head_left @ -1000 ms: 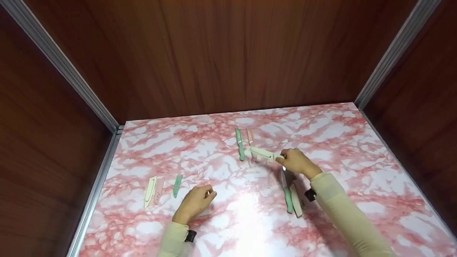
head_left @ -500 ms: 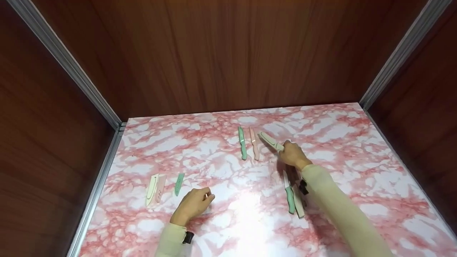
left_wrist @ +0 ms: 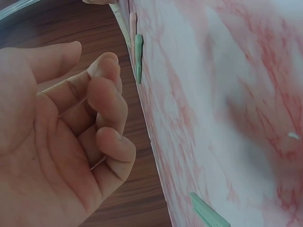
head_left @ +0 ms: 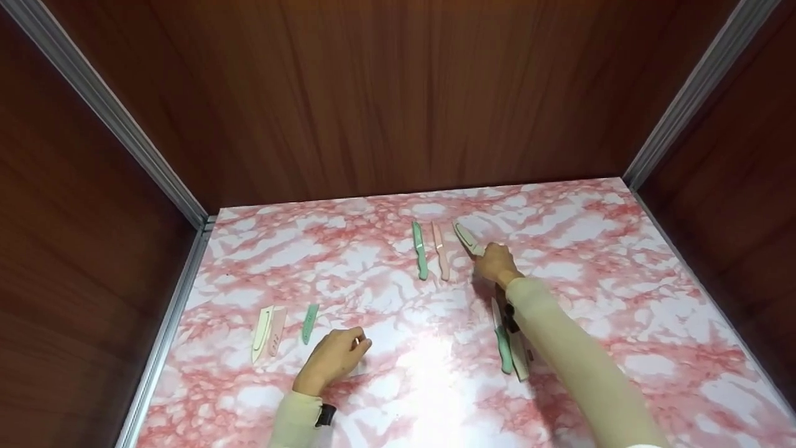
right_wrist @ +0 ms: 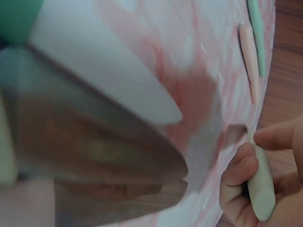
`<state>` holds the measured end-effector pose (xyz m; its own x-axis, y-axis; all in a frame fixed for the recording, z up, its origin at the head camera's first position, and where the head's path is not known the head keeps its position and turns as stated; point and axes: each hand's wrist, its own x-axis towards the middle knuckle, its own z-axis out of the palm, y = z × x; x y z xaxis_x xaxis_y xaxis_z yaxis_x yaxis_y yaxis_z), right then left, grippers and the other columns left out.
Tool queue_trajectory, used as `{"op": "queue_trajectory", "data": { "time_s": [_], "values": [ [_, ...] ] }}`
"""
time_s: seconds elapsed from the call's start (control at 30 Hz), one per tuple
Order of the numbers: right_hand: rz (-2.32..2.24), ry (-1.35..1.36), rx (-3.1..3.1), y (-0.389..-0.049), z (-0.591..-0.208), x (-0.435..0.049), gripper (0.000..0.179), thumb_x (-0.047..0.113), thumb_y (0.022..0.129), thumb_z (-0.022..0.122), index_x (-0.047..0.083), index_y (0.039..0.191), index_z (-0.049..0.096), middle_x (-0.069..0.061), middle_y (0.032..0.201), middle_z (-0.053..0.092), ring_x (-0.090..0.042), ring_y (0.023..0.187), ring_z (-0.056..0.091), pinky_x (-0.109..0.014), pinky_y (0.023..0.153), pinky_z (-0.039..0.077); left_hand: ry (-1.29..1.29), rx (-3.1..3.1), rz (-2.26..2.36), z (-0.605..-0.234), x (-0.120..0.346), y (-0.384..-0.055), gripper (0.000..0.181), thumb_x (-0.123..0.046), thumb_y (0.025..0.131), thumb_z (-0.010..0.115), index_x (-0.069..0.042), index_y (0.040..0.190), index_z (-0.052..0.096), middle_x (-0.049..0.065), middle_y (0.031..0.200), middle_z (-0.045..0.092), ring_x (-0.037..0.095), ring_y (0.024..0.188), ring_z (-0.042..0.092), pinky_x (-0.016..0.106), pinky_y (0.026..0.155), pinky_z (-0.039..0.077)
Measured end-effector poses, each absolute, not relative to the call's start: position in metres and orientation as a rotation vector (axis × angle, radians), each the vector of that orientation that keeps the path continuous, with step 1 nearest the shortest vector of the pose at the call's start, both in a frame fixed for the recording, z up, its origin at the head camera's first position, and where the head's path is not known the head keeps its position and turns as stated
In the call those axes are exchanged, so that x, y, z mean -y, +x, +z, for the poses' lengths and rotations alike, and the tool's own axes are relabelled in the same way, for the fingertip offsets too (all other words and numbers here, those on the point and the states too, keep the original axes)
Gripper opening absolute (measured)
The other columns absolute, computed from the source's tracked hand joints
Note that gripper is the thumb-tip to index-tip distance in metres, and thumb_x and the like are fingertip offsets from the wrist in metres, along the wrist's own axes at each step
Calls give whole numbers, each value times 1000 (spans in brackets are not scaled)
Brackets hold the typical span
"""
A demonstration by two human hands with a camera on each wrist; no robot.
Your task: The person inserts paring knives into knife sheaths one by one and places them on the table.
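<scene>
In the head view my right hand (head_left: 497, 261) grips the handle of a cream knife (head_left: 467, 239) near the back of the table, its cream blade end pointing at the back wall. The right wrist view shows fingers and thumb around the cream handle (right_wrist: 262, 189). Just left of it lie a pink knife (head_left: 441, 252) and a green knife (head_left: 420, 252), roughly parallel. My left hand (head_left: 333, 358) hovers low at the front left, fingers loosely curled, holding nothing. Beside it is a green knife sheath (head_left: 310, 323).
A cream sheath (head_left: 263, 335) and a pink sheath (head_left: 276, 333) lie together at the left. Under the right forearm are a bare-bladed green-handled knife (head_left: 504, 348) and a cream-handled one (head_left: 520, 358). Brown wood panels (head_left: 398, 93) enclose the marbled table (head_left: 373, 261).
My right hand has moved back and slightly left with the cream knife, turning it from crosswise until it points at the back wall beside the pink knife. The left hand has hardly moved.
</scene>
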<state>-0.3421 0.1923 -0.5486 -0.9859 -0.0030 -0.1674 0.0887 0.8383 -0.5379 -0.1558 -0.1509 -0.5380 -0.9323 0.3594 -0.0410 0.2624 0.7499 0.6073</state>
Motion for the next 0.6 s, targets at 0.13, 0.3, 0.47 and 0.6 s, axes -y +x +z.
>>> {"op": "queue_trajectory", "data": {
  "time_s": [0.13, 0.3, 0.47, 0.6],
  "values": [
    [-728, 70, -2907, -342, -552, -183, 27, 18, 88, 55, -8, 93, 62, -25, 93, 64, -36, 82, 63, -49, 71, 49, 500, -2801, 938, -537, 151, -156, 18, -27, 97, 52, -14, 89, 61, -10, 55, 41, 5, 48, 35, 25, 49, 32],
    [-677, 21, -2945, -342, -556, -169, 20, 14, 84, 56, -5, 82, 62, -23, 85, 62, -35, 75, 61, -47, 68, 50, 503, -2787, 943, -535, 151, -155, 21, -28, 98, 51, -13, 90, 62, -10, 55, 42, 5, 47, 35, 24, 47, 32],
    [-659, -33, -2971, -344, -559, -158, 16, 11, 83, 55, -3, 77, 60, -22, 79, 63, -35, 74, 62, -47, 68, 50, 495, -2768, 940, -533, 152, -154, 22, -30, 98, 50, -13, 91, 63, -10, 56, 46, 4, 47, 37, 24, 47, 33],
    [-672, -2, -2939, -346, -560, -153, 18, 12, 86, 54, -6, 90, 56, -25, 86, 62, -37, 81, 62, -46, 72, 50, 504, -2779, 941, -533, 152, -154, 22, -31, 98, 51, -14, 89, 62, -10, 56, 44, 4, 47, 36, 24, 46, 33]
  ]
}}
